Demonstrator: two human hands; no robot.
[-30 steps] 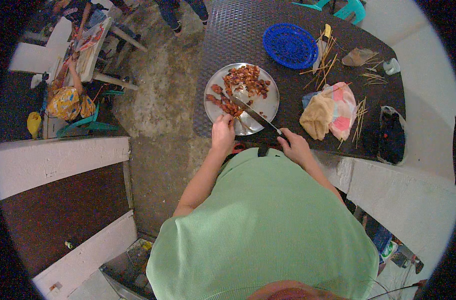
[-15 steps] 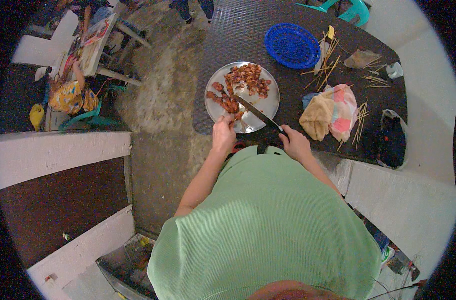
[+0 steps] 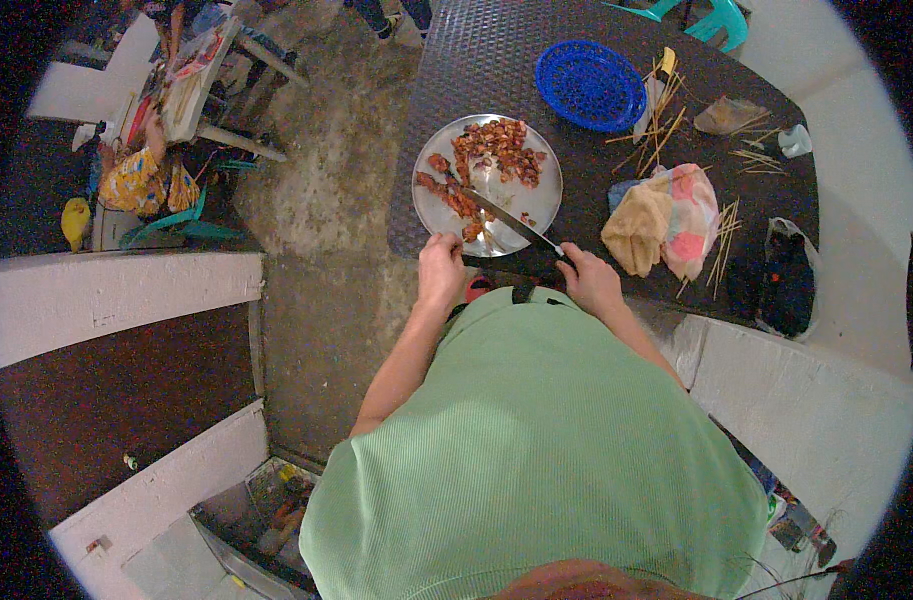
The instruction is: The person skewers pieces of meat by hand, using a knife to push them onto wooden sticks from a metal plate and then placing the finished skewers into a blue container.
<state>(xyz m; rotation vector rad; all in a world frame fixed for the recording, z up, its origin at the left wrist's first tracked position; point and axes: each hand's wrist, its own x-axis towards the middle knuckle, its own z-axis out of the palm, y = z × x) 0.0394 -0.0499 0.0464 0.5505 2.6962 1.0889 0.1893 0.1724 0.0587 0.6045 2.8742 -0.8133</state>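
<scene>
A round metal plate lies at the table's near left edge. Small chopped browned meat pieces cover its far side, and longer strips of meat lie on its left. My right hand is wrapped round the handle of a knife. Its blade slants up and left over the plate, with the tip at the strips. At the plate's near left rim is my left hand, fingers curled together. What those fingers hold, if anything, is hidden.
Right of the plate lie a blue woven basket, a yellow-handled knife, thin sticks, a tan cloth and a black item in a clear bag. A white wall borders the right side.
My left hand has drawn back slightly from the meat toward the plate's rim. The knife tip has shifted a little left over the strips. My right hand keeps its grip.
</scene>
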